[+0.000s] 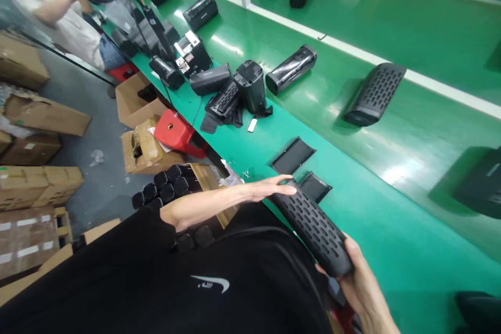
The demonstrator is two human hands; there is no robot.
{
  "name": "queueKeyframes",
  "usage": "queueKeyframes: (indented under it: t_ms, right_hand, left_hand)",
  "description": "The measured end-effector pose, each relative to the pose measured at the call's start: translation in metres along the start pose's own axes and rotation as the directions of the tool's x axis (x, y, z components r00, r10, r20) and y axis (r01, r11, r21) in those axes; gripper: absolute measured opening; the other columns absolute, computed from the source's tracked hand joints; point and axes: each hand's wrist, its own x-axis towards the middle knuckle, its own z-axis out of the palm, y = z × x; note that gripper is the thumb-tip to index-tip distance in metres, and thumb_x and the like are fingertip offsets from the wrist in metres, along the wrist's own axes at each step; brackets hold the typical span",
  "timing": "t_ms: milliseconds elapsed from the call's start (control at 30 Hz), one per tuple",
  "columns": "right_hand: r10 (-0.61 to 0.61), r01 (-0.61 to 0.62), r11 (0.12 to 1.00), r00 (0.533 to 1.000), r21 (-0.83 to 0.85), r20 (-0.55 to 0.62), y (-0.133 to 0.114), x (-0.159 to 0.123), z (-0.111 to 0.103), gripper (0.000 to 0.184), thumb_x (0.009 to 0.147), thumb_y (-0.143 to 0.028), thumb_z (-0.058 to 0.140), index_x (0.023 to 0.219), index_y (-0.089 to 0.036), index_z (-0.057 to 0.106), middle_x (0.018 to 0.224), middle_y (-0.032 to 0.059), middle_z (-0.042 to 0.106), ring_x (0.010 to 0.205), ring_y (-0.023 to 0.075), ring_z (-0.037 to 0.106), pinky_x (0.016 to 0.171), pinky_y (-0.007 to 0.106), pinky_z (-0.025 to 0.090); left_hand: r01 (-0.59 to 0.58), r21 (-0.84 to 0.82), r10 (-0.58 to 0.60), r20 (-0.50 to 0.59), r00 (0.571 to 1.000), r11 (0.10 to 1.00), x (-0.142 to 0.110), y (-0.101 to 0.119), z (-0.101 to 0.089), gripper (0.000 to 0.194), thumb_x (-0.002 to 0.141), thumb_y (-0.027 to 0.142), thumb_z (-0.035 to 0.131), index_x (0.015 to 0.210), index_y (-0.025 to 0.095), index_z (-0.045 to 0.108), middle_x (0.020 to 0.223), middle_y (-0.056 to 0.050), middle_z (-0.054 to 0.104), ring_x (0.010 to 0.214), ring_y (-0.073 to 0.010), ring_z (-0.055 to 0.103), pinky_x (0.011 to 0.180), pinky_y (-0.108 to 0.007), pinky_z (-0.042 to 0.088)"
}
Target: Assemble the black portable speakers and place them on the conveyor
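Between my two hands is a black speaker housing (315, 224) with rows of slots, tilted at the near edge of the green bench. My left hand (274, 187) grips its upper left end, thumb on the slotted face and fingers over the end. Around the lower right end, my right hand (358, 269) is closed, with some fingers hidden behind it. Just beyond the housing lie two dark curved panels, one farther off (294, 155) and one partly covered by the housing (316, 187).
Several black speakers crowd the bench (395, 250) to the left, including an upright one (249, 86). A slotted speaker (376, 94) stands on the green conveyor belt (344, 21). A red stool (178, 133) and cardboard boxes (62, 115) are below left. A co-worker (74, 26) sits at far left.
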Motion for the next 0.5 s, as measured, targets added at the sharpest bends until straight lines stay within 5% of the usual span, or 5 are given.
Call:
queueKeyframes:
  t_ms: [133,233,367,500]
  right_hand:
    - [0.008,-0.008,0.999,1.000,0.042,-0.002,-0.002,0.003,0.001,0.063,0.070,-0.065,0.087,0.122,-0.036,0.068,0.122,0.0044,0.073,0.089,0.0303,0.072,0.065,0.049,0.065]
    - [0.030,-0.030,0.998,1.000,0.047,-0.005,-0.004,0.003,0.002,0.063,0.068,-0.067,0.087,0.121,-0.036,0.069,0.128,0.0054,0.072,0.105,0.0377,0.071,0.069,0.054,0.066]
    - [0.014,-0.013,0.998,1.000,0.054,-0.014,-0.004,0.005,0.004,0.061,0.069,-0.071,0.085,0.119,-0.039,0.071,0.135,0.0030,0.070,0.132,0.0457,0.058,0.070,0.058,0.066]
    - [0.015,-0.009,0.994,0.998,0.107,-0.061,-0.003,0.005,0.019,0.070,0.066,-0.073,0.084,0.125,-0.040,0.068,0.138,0.0029,0.068,0.139,0.0464,0.053,0.072,0.058,0.066]
  left_hand:
    - [-0.038,-0.069,0.033,-0.069,0.997,0.997,0.006,0.001,0.000,0.102,0.071,0.061,0.087,0.158,0.023,0.050,0.150,-0.013,0.062,0.147,-0.0344,0.051,0.126,-0.051,0.033]
    - [-0.016,-0.084,0.015,-0.024,1.000,0.996,0.004,0.010,-0.002,0.102,0.071,0.058,0.089,0.159,0.024,0.050,0.156,-0.014,0.057,0.150,-0.0354,0.048,0.127,-0.052,0.031]
    - [-0.100,-0.118,0.108,0.061,0.992,0.988,-0.003,0.021,-0.006,0.109,0.066,0.049,0.095,0.161,0.028,0.046,0.155,-0.013,0.058,0.146,-0.0354,0.051,0.124,-0.052,0.036]
    - [-0.223,-0.089,0.224,-0.008,0.975,0.971,0.000,0.024,-0.008,0.102,0.068,0.050,0.092,0.158,0.025,0.052,0.148,-0.012,0.064,0.139,-0.0377,0.057,0.119,-0.053,0.042]
